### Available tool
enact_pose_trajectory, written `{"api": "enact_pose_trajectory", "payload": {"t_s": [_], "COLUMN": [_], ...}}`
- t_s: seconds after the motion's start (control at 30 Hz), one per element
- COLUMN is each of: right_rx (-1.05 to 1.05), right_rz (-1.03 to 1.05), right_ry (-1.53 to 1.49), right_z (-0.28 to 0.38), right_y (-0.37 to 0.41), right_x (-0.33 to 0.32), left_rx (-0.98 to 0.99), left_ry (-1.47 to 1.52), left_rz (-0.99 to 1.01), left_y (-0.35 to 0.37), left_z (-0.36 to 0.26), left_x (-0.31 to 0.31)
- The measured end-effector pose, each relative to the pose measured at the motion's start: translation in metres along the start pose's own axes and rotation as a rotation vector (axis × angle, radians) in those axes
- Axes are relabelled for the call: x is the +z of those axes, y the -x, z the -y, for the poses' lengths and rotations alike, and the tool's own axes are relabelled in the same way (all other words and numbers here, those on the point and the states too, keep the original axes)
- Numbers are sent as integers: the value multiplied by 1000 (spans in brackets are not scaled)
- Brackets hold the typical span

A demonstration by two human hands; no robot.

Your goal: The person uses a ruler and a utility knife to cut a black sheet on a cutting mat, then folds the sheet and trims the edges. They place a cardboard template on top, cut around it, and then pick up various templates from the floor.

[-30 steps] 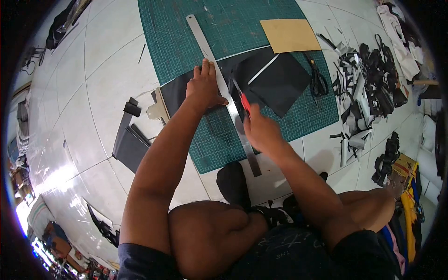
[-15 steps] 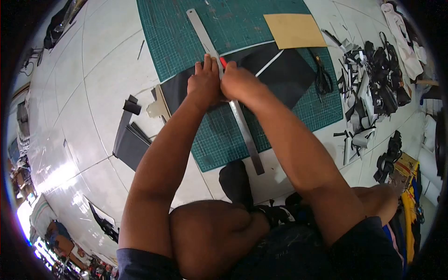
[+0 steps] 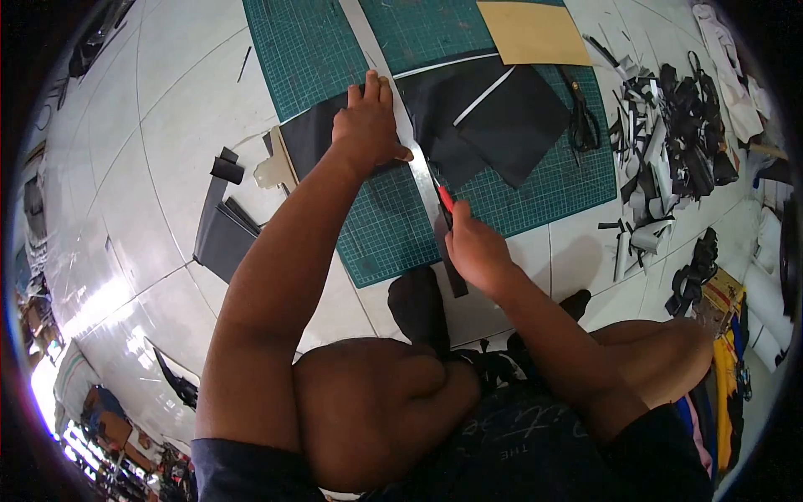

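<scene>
Head camera shows your left hand [image 3: 365, 125] spread flat, palm down, pressing the metal ruler [image 3: 421, 180] onto the black sheet [image 3: 510, 125], which lies on the green cutting mat [image 3: 393, 230] on the tiled floor [image 3: 167, 125]. Your right hand [image 3: 477, 251] is closed around a red cutter knife [image 3: 445, 201], whose blade end lies against the right edge of the ruler, near the lower border of the mat. A tan card [image 3: 531, 32] lies at the top of the mat, scissors [image 3: 579, 124] are just beside the sheet, and a pile of black scraps [image 3: 669, 142] is on the floor further right.
</scene>
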State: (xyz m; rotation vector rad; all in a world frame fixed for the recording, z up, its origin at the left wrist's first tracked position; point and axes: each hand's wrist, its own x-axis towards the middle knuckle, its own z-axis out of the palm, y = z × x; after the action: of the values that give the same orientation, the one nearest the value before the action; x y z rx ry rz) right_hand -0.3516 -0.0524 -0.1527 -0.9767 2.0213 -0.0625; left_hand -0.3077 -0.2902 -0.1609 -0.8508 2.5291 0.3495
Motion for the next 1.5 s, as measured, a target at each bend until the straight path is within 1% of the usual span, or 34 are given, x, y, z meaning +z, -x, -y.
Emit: {"api": "enact_pose_trajectory", "payload": {"t_s": [0.1, 0.23, 0.33, 0.37, 0.47, 0.5, 0.57, 0.67, 0.77, 0.97, 1.07, 1.17, 1.27, 1.5], "right_rx": [-9, -49, -127, -40, -106, -75, -15, -54, -159, -134, -269, -294, -201, -248], "right_rz": [-49, -71, -272, -238, -430, -440, -452, -471, -482, -466, -527, -577, -567, -619], "right_ry": [0, 6, -377, -440, -373, -364, -346, -337, -304, -377, -247, -247, -288, -283], "right_z": [-8, -6, 2, 5, 14, 16, 20, 25, 16, 12, 4, 2, 6, 3], "right_y": [5, 15, 5, -5, -45, -58, -77, -83, -86, -86, -91, -90, -88, -93], "right_x": [2, -11, -19, -23, -16, -16, -19, -25, -21, -29, -20, -16, -15, -13], "left_rx": [-28, -14, -6, 4, -48, -27, -47, -56, -48, -51, -60, -55, -57, -63], "left_ry": [4, 34, 57, 71, 86, 100, 41, 7, 47, 73, 71, 74, 70, 72], "left_rz": [29, -9, -7, -47, -54, -78, -48, -33, -27, -7, 17, 20, 2, 46], "left_y": [2, 3, 1, 0, 4, 1, 3, 2, 2, 2, 2, 2, 2, 0], "left_z": [-5, -3, -1, 1, -1, 2, 0, 1, 0, 0, 0, -1, 0, 0], "left_x": [-8, -3, -4, 2, -1, 5, -1, -2, -2, -6, -9, -10, -9, -12]}}
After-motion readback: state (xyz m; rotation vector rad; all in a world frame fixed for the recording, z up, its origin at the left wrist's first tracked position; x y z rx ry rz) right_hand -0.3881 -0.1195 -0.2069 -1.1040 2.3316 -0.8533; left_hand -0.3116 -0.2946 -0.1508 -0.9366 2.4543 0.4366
